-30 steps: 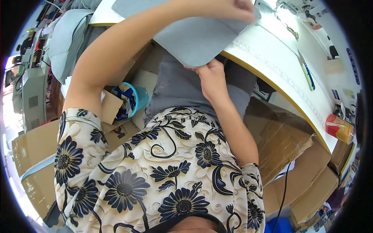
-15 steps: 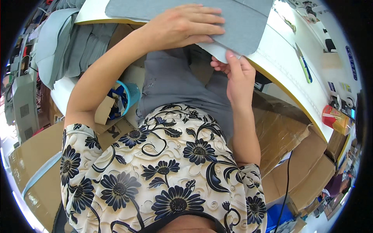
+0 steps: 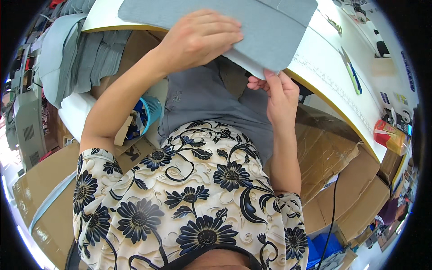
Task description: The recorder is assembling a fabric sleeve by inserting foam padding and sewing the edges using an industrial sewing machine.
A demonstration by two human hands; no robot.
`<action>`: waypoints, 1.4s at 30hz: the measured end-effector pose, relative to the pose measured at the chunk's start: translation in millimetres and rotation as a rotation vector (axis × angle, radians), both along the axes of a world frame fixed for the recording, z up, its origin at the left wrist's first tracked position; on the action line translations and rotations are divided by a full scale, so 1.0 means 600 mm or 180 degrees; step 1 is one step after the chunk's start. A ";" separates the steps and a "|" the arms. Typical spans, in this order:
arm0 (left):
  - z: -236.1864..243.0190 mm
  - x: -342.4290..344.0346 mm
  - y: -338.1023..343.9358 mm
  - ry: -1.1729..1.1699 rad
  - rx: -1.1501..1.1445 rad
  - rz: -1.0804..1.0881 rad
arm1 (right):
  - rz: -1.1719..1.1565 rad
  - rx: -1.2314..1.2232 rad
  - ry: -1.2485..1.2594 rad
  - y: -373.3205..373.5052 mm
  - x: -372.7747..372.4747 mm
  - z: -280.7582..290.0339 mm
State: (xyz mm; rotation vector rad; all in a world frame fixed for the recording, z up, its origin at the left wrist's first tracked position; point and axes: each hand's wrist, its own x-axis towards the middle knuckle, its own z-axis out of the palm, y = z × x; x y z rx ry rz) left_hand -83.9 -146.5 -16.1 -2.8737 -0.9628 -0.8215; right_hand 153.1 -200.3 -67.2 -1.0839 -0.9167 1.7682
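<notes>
A grey sheet (image 3: 279, 38) of fabric-like material with rounded corners lies across the near part of the white table and overhangs its edge. A crease or seam runs along its far part, and a paler layer shows under the near edge. My right hand (image 3: 281, 90) pinches the near right corner between thumb and fingers. On top of the sheet, near its front edge, rests my left hand (image 3: 202, 38), fingers side by side and slightly bent; its thumb is mostly hidden.
Stacked grey pieces (image 3: 63, 58) hang at the left. A blue basket (image 3: 153, 112) with dark scraps stands below them. On the white table (image 3: 326, 58) at right lie a blue-handled cutting tool (image 3: 354, 78) and a red-yellow pack (image 3: 389, 136). Cardboard boxes (image 3: 324, 157) stand below.
My left hand has slid left and a little nearer over the sheet, its fingers bending more. My right hand has moved slightly down with the corner, still pinching it.
</notes>
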 end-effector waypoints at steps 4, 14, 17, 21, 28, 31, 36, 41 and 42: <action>0.007 -0.011 -0.010 0.0102 0.0049 -0.0231 | 0.0027 0.0430 -0.0073 -0.004 0.008 0.009; -0.005 0.015 0.007 0.0230 0.0228 0.0194 | -0.0067 0.0188 0.0087 0.005 0.002 0.002; 0.003 0.015 0.008 0.0314 0.0140 0.0155 | -0.0151 0.0210 0.0114 0.005 0.001 0.002; 0.005 0.011 0.011 0.0193 -0.0016 0.0087 | -0.0150 0.0206 0.0128 0.006 0.002 0.000; 0.006 0.010 0.012 0.0245 0.0069 0.0086 | 0.0053 0.0242 -0.0108 0.004 -0.001 0.008; 0.004 0.002 0.013 0.0286 0.0109 0.0008 | 0.0009 0.0377 0.0032 0.006 0.000 0.013; 0.032 0.007 0.007 0.0359 0.0081 -0.0008 | -0.0107 0.0510 0.0441 0.013 0.006 0.038; 0.063 0.006 -0.012 0.0574 -0.0276 0.0161 | -0.0026 0.0372 0.0027 0.014 0.006 0.056; 0.069 0.010 -0.014 0.0612 -0.0294 0.0196 | -0.0008 0.0351 0.0026 0.014 0.008 0.061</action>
